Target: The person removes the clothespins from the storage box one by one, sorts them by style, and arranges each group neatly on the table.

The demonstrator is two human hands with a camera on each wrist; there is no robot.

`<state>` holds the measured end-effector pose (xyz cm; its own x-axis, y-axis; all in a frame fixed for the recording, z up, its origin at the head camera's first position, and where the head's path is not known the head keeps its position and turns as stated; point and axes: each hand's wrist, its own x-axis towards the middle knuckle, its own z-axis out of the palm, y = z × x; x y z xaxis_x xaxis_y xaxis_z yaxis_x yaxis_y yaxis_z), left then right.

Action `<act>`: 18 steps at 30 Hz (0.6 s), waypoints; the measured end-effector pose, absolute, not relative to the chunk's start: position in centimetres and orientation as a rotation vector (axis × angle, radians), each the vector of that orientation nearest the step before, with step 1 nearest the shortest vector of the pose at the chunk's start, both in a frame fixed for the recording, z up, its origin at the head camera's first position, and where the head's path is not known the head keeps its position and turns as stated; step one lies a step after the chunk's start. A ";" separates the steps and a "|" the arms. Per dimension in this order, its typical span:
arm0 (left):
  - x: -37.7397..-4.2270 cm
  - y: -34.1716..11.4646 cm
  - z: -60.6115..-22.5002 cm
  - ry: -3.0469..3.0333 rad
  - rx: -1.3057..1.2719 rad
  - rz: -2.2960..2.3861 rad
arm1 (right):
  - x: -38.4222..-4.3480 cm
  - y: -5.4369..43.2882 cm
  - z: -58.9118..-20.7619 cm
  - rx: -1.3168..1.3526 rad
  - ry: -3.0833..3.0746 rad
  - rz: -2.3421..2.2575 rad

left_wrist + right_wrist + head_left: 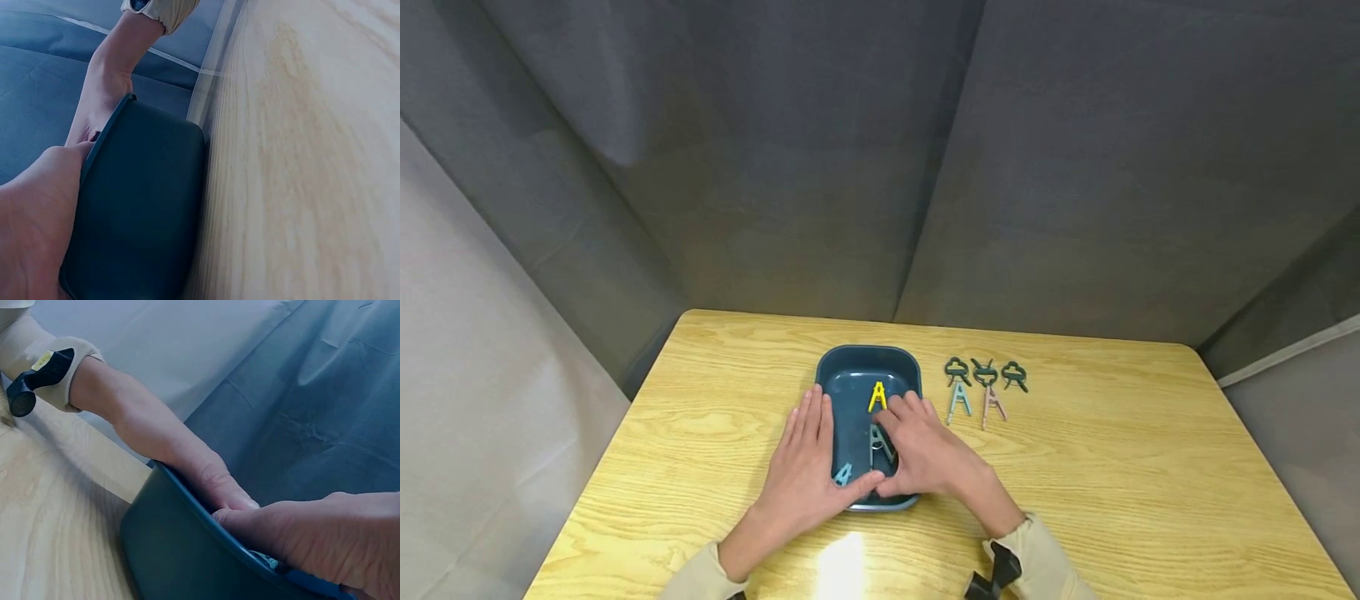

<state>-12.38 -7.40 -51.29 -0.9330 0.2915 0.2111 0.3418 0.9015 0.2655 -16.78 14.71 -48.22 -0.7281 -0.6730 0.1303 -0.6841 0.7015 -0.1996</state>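
Note:
A dark blue-green tray (868, 353) stands on the table with spring clips inside. My left hand (805, 467) lies along its left side, fingers straight and thumb stretched over the near end. From the right, my right hand (928, 446) reaches over the rim with bent fingers, the index fingertip at the top of a dark green clip (877, 440). I cannot tell whether it grips this clip. The two thumb tips meet above the near end. A yellow clip (877, 397) lies farther back, a light blue clip (842, 474) at the near left. The right hand hides part of the tray.
Right of the tray, several dark green clips (985, 373) lie in a row on the wooden table (1120, 450). A light blue clip (959, 402) and a pink clip (992, 407) lie just in front of two of them. Grey curtains (820, 167) surround the table.

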 end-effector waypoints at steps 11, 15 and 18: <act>-12.4 -7.5 -51.2 -2.888 -0.496 -0.473 | -17.3 16.1 -47.1 1.074 -2.847 0.411; -12.4 -7.4 -51.2 -2.900 -0.489 -0.475 | -17.2 16.4 -46.6 1.056 -2.858 0.445; -12.4 -7.4 -51.2 -2.902 -0.485 -0.476 | -17.2 16.5 -46.5 1.055 -2.867 0.448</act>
